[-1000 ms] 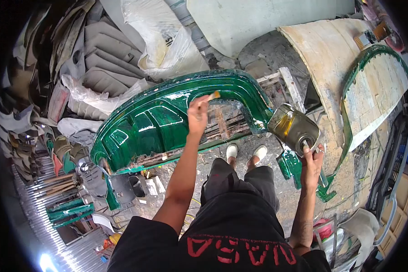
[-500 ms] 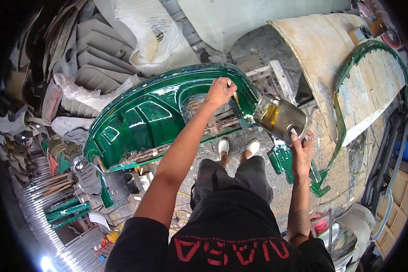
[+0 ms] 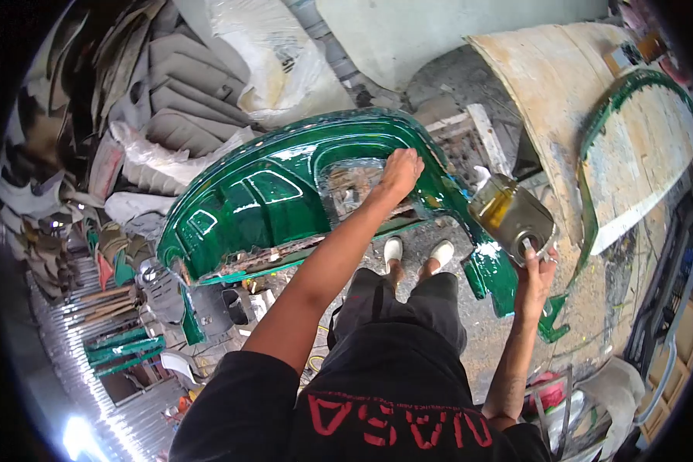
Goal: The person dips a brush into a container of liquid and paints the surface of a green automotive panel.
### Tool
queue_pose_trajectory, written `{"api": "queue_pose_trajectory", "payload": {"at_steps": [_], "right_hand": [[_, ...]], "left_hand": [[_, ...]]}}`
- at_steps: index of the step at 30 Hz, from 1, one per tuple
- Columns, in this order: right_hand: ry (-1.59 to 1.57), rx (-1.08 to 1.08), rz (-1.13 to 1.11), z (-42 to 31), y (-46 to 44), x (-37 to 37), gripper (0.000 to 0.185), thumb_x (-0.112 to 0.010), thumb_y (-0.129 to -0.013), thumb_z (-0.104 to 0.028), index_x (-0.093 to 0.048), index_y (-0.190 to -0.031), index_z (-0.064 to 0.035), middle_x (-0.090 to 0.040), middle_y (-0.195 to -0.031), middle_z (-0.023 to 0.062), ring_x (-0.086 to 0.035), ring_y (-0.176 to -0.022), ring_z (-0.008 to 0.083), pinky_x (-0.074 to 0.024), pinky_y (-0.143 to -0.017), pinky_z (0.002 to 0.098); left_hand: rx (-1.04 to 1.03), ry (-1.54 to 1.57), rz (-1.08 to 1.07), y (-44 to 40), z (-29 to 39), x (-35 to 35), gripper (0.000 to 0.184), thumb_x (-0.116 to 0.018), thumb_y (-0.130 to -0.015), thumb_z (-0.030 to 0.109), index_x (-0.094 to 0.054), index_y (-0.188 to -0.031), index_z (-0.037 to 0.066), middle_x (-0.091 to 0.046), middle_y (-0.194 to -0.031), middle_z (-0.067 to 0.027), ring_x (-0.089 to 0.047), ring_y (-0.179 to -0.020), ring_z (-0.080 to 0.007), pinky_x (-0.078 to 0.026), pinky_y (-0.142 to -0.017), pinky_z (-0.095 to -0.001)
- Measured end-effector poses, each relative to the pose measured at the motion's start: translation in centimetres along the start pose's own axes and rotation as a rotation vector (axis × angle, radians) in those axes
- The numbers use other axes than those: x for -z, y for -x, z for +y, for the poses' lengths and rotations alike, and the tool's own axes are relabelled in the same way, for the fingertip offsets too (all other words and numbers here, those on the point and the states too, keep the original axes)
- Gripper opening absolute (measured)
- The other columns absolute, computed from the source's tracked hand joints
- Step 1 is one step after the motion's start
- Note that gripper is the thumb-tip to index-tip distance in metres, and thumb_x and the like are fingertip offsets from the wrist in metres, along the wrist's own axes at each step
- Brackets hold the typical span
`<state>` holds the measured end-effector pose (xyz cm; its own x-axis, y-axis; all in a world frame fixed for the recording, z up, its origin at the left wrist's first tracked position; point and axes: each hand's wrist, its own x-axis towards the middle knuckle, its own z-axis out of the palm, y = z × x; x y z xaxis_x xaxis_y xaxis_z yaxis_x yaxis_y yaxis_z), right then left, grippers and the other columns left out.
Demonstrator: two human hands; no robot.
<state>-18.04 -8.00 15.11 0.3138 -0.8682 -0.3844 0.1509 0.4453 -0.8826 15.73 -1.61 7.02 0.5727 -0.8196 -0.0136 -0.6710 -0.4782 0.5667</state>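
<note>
My left hand (image 3: 402,172) is closed over the right part of a glossy green moulded panel (image 3: 258,219). The brush in its grip, visible in the earlier views, is hidden behind my fingers now. The panel has raised ribs, wet-looking highlights and an opening near its middle. My right hand (image 3: 533,281) grips the near end of a cut-open, greyish see-through container (image 3: 513,218) with amber liquid inside. This container is tilted, just right of the panel's right end.
Grey curved pieces (image 3: 189,85) and plastic wrapping (image 3: 273,61) lie behind the panel. A large pale curved sheet (image 3: 554,100) and a thin green arch (image 3: 585,169) are at right. A smaller green piece (image 3: 497,281) lies near my right hand. Corrugated metal (image 3: 61,331) is at lower left.
My left hand has moved right along the green panel, from beside its middle opening to its right part, and the brush has gone out of sight. My right hand still holds the container.
</note>
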Motion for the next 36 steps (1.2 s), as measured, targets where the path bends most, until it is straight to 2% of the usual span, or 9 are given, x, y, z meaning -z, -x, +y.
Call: {"api": "queue_pose_trajectory", "payload": {"at_steps": [4,7,10,11,20,27,32,34,36], "right_hand": [[0.009,-0.016,-0.034,-0.5,-0.2,-0.2,0.053,-0.069,-0.091,-0.018,-0.037,-0.131,-0.0057,-0.057,-0.119,0.009,-0.055,-0.102,0.0158,-0.0448,-0.089,0.0301],[0.025,-0.011,-0.075,-0.7,-0.5,-0.9,0.054,-0.07,-0.09,-0.02,-0.038,-0.131,-0.0058,-0.056,-0.119,0.0081,-0.054,-0.102,0.0153,-0.0445,-0.086,0.0292],[0.073,-0.02,-0.116,-0.8,-0.5,-1.7,0.053,-0.07,-0.09,-0.022,-0.039,-0.131,-0.0059,-0.056,-0.118,0.0072,-0.053,-0.102,0.015,-0.0435,-0.086,0.0282],[0.103,-0.026,-0.126,-1.0,-0.5,-2.1,0.053,-0.07,-0.09,-0.023,-0.04,-0.13,-0.0058,-0.056,-0.118,0.0067,-0.053,-0.102,0.0148,-0.0428,-0.086,0.0278],[0.22,-0.038,-0.229,-1.1,0.3,-6.7,0.053,-0.069,-0.09,-0.021,-0.039,-0.13,-0.0029,-0.056,-0.12,0.0099,-0.051,-0.106,0.0167,-0.0397,-0.094,0.0303],[0.281,-0.039,-0.307,1.3,1.8,-11.3,0.056,-0.069,-0.089,-0.018,-0.039,-0.133,0.0,-0.055,-0.121,0.0111,-0.05,-0.11,0.0195,-0.0367,-0.1,0.0335],[0.367,-0.013,-0.338,2.9,3.2,-15.4,0.06,-0.074,-0.086,-0.018,-0.039,-0.131,-0.0014,-0.057,-0.116,0.0103,-0.053,-0.105,0.0183,-0.0415,-0.096,0.0329],[0.388,0.004,-0.377,3.4,3.8,-17.8,0.051,-0.069,-0.089,-0.017,-0.043,-0.13,-0.002,-0.057,-0.118,0.0095,-0.053,-0.106,0.017,-0.0418,-0.095,0.0313],[0.338,0.03,-0.368,4.4,3.7,-19.9,0.056,-0.077,-0.083,-0.016,-0.042,-0.123,-0.002,-0.059,-0.112,0.0091,-0.054,-0.102,0.016,-0.0437,-0.092,0.0309]], "left_hand": [[0.017,0.016,0.191,-0.6,-2.8,3.4,0.023,-0.062,-0.088,0.015,-0.064,-0.075,-0.004,-0.064,-0.071,-0.0244,-0.066,-0.067,-0.0398,-0.052,-0.062,-0.0468],[0.125,0.183,0.287,0.1,-6.1,6.5,0.023,-0.064,-0.091,0.019,-0.07,-0.086,-0.002,-0.069,-0.069,-0.0134,-0.066,-0.062,-0.0187,-0.052,-0.06,-0.0338],[0.192,0.374,0.408,2.2,-9.5,8.6,0.023,-0.063,-0.09,0.019,-0.07,-0.083,-0.001,-0.068,-0.066,-0.0132,-0.067,-0.059,-0.0207,-0.052,-0.058,-0.0341],[0.211,0.297,0.422,3.1,-10.1,9.8,0.023,-0.062,-0.092,0.02,-0.072,-0.087,0.0,-0.068,-0.064,-0.0096,-0.065,-0.059,-0.0152,-0.051,-0.058,-0.0311],[0.613,0.725,0.577,11.0,-17.6,12.6,0.024,-0.064,-0.092,0.021,-0.071,-0.099,-0.002,-0.067,-0.074,-0.0048,-0.056,-0.061,-0.008,-0.047,-0.058,-0.0227],[0.685,0.958,0.729,15.9,-20.6,9.3,0.023,-0.063,-0.094,0.02,-0.071,-0.1,-0.001,-0.068,-0.078,-0.0049,-0.06,-0.066,-0.0081,-0.049,-0.06,-0.0233],[0.497,0.82,0.679,15.9,-15.8,15.1,0.028,-0.063,-0.096,0.026,-0.071,-0.104,-0.001,-0.069,-0.079,-0.0043,-0.061,-0.071,-0.0071,-0.049,-0.066,-0.0228],[0.373,0.829,0.546,14.4,-10.7,19.1,0.027,-0.062,-0.097,0.025,-0.07,-0.106,0.001,-0.069,-0.081,-0.0029,-0.061,-0.072,-0.0077,-0.049,-0.068,-0.0222],[0.236,0.818,0.339,13.5,-7.9,20.9,0.023,-0.063,-0.097,0.023,-0.07,-0.107,0.003,-0.069,-0.082,-0.0032,-0.061,-0.073,-0.0078,-0.049,-0.069,-0.0233]]}}
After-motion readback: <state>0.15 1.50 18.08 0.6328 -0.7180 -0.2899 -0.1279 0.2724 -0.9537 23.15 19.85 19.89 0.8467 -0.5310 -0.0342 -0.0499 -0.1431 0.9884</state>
